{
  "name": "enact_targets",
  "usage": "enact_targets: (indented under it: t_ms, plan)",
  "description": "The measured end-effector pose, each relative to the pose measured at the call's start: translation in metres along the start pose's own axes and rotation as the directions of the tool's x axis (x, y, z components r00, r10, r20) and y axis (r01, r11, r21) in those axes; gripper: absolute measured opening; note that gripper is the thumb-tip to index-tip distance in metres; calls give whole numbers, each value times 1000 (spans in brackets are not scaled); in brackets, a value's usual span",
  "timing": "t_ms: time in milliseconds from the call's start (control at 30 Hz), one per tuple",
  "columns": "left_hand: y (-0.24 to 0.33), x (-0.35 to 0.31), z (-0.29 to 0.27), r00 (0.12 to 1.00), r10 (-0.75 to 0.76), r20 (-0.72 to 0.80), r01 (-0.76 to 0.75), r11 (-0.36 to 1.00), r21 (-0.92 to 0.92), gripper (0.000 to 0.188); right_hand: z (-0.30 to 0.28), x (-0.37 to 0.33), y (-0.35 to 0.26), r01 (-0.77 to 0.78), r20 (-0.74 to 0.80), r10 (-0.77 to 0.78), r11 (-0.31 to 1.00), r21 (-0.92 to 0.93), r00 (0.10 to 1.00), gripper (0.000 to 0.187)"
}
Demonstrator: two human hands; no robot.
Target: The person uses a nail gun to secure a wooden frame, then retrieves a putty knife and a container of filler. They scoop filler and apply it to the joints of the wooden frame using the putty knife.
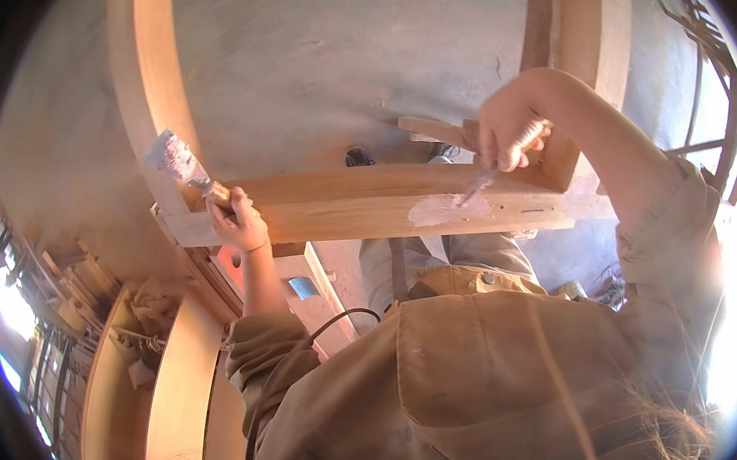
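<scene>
A wooden frame (336,204) lies across in front of me, with a patch of pale pinkish filler (438,211) on its near beam. My right hand (512,125) is closed on a small putty knife (478,185), its blade pointing down at the filler patch; the blade is slightly blurred. Over the frame's left corner, my left hand (241,221) grips the wooden handle of a wider putty knife (177,158). Its blade tilts up to the left and carries a lump of the same pinkish filler.
The frame's left rail (146,52) and right post (607,50) run away from me. A short wood piece (435,132) lies beyond the near beam. Wooden boards (174,379) stand at lower left, by a black cable (267,394). Metal bars (736,110) are at right.
</scene>
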State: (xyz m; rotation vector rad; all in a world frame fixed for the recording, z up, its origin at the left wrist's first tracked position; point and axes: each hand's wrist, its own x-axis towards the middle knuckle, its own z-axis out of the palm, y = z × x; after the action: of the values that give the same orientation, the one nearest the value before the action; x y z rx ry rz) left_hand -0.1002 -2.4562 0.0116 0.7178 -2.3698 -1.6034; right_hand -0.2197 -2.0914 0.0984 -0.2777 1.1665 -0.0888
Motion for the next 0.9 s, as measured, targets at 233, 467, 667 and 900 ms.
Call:
enact_targets:
  t_ms: [233, 467, 667, 900]
  plan:
    - [-25, 5, -9, 997, 76, 16, -77, 974, 212, 18, 32, -10, 65, 165, -200, -117, 955, 246, 973, 32]
    - [-14, -1, -7, 997, 73, -2, -69, 944, 323, 21, 113, 15, 72, 547, -465, -292, 368, 752, 836, 32]
    - [-8, 5, -6, 977, 210, 37, -206, 883, 421, 26, 154, 51, 4, 559, -593, -351, -203, 804, 725, 29]
    - [5, 7, -9, 971, 218, 99, -239, 865, 442, 25, 141, 45, -62, 634, -661, -283, -192, 749, 695, 30]
